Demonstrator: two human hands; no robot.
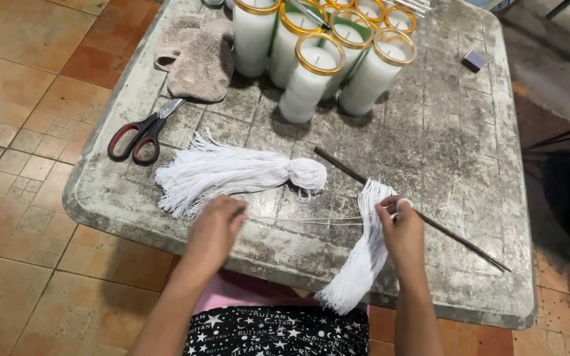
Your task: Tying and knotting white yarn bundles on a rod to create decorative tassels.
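A thin white string (305, 219) runs taut between my two hands above the table's near edge. My left hand (216, 231) pinches its left end, just below a bundle of white strings (232, 173) knotted at one end. My right hand (402, 231) holds the other end, with string wound round a finger. It rests beside a hank of white strings (364, 260) draped over a thin dark stick (417, 212) and hanging past the table edge.
The worn grey table (456, 132) carries red-handled scissors (141, 135), a beige cloth (196, 56), several white glass candles with gold rims (324, 53) at the back, and a small grey box (474, 60). Tiled floor lies to the left.
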